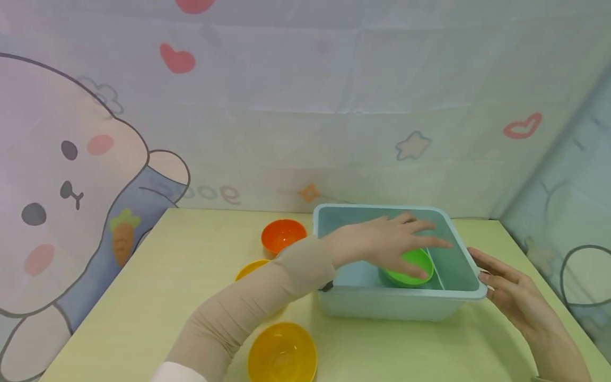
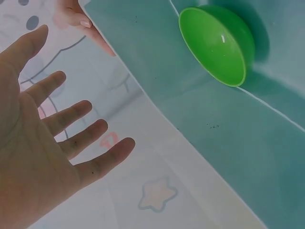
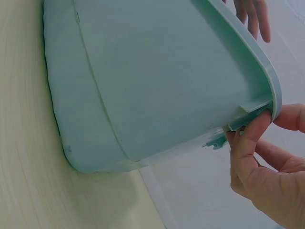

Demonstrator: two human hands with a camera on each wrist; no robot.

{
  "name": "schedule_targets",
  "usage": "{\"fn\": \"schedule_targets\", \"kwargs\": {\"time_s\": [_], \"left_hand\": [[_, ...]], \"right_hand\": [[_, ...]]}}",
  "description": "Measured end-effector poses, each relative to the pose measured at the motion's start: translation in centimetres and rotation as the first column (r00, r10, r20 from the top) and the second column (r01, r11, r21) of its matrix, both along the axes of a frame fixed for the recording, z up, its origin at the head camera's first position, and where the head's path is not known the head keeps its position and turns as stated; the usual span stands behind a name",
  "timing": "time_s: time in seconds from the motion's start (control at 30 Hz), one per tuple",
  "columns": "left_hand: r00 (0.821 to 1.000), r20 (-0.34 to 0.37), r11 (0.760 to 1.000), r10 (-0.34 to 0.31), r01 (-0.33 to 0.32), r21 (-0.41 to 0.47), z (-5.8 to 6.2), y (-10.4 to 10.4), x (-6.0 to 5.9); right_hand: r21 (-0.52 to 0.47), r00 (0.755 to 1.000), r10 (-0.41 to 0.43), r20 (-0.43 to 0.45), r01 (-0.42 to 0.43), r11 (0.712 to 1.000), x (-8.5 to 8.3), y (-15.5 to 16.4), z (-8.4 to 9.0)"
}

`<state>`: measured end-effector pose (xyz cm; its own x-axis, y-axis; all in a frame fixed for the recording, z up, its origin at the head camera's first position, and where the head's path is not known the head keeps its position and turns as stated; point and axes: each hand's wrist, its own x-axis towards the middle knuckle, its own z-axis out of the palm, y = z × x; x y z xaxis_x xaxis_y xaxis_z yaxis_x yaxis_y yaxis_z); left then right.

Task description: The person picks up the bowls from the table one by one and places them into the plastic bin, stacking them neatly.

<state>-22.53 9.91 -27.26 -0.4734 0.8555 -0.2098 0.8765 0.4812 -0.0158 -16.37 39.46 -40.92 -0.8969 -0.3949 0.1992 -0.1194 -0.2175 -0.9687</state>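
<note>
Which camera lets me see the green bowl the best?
The left wrist view. There the green bowl shows whole, with nothing covering it. In the head view, the left hand hides part of it. The right wrist view shows the outside of the box, not the bowl.

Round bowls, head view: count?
4: orange bowl left of pale-blue rectangular bin; far yellow bowl partly behind beige sleeve; near yellow bowl in foreground; green bowl inside bin. More possibly hidden.
</note>
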Motion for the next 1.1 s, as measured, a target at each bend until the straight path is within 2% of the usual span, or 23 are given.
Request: {"fn": "schedule_targets", "kwargs": {"time_s": [0.3,0.47,0.9,1.1], "left_hand": [[1.000,-0.028,1.000,-0.007,0.007,-0.006,-0.5,-1.2,0.3],[0.999,-0.036,1.000,-0.002,0.002,-0.007,-0.7,-1.7,0.4],[0.999,-0.041,0.998,-0.024,0.026,0.053,-1.9,-3.7,0.6],[0.997,-0.066,0.995,-0.042,0.047,0.083,-2.5,-4.6,0.7]], "right_hand": [[0.021,1.000,-0.006,-0.016,0.007,1.000,0.0,0.0,0.0],[-0.011,1.000,-0.004,-0.016,0.004,1.000,0.0,-0.1,0.1],[-0.035,1.000,-0.011,-0.004,0.010,0.999,-0.4,-0.4,0.0],[-0.031,1.000,-0.005,-0.007,0.005,1.000,-0.6,-0.5,-0.1]]}}
